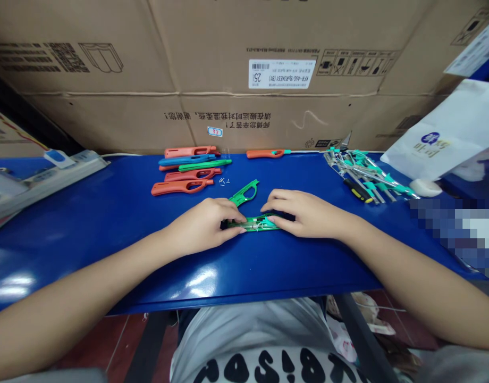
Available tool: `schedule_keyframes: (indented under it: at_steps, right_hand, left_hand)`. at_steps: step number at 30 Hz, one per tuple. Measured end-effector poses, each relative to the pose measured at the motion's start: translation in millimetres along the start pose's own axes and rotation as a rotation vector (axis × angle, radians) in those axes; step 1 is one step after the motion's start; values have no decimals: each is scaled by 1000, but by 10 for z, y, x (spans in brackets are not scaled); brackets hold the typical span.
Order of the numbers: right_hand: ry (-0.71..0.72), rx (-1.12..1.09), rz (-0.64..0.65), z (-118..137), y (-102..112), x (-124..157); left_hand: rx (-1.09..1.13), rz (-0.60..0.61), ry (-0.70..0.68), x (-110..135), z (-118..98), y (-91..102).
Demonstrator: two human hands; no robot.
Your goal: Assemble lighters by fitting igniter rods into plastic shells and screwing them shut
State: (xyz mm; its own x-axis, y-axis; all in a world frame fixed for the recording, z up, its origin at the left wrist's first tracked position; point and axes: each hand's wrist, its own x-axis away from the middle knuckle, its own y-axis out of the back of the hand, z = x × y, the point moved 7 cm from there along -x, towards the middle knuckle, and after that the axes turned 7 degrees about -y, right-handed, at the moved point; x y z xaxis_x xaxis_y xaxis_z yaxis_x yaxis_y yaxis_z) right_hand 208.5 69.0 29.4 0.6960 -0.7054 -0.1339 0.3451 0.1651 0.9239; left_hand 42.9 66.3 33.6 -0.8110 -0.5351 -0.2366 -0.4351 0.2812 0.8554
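Observation:
A green lighter shell half with small parts inside (pixel 255 223) lies flat on the blue table (pixel 109 218). My left hand (pixel 207 223) presses its left end with curled fingers. My right hand (pixel 304 213) holds its right end, fingers closed over it. A second green shell half (pixel 245 192) lies just behind, between my hands, untouched.
A pile of orange, blue and green lighter shells (pixel 188 169) lies at the back left. A finished orange lighter (pixel 268 153) and a heap of metal-tube inner parts (pixel 366 175) lie at the back right. Cardboard boxes (pixel 228 80) wall the rear. A white power strip (pixel 49 170) is far left, a white bag (pixel 447 133) right.

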Motion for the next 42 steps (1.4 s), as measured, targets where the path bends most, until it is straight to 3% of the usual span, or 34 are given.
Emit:
schedule_keyframes:
  at_steps: [8,19,42]
  right_hand:
    - [-57,-54,-75,40,-98,-61]
    - [-97,-308,-40,-42,-147,-87]
    - [-170,-397,-58,-69,-171,-113]
  left_hand:
    - [-30,11,27,5,-32,-55]
    - [-79,20,43,22,-64,-81]
    - [48,-33,43,8,-12,-61]
